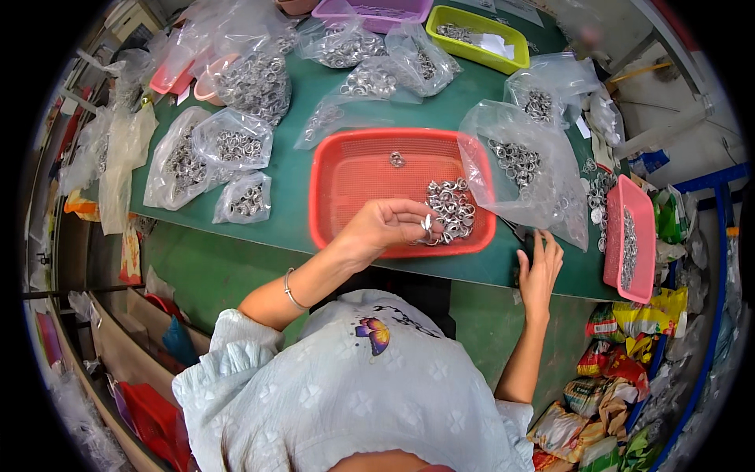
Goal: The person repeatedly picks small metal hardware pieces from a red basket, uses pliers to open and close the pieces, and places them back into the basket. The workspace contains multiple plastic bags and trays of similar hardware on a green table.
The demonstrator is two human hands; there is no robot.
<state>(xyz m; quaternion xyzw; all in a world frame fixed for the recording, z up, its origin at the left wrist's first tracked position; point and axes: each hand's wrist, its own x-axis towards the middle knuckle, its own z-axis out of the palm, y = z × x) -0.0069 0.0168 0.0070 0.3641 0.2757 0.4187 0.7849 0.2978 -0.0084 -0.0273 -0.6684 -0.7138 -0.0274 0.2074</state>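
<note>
My left hand (391, 223) is over the front of a red-orange mesh basket (321, 177). Its thumb and fingers pinch a small silver metal ring piece (427, 226). Just beside it, a heap of similar silver ring pieces (452, 206) fills the basket's right end, and a small clump of rings (396, 160) lies by itself toward the back. My right hand (540, 271) rests at the table's front edge, right of the basket, fingers apart and stretched forward. Near its fingertips is a dark, slim tool (513, 229), partly hidden, whose kind I cannot make out.
Clear plastic bags of metal pieces (515, 161) lie right of the basket, with more bags (236, 145) at left and back. A pink basket (643, 236) stands at the right edge beside loose pieces. Yellow-green (511, 59) and purple baskets (417, 9) are at the back.
</note>
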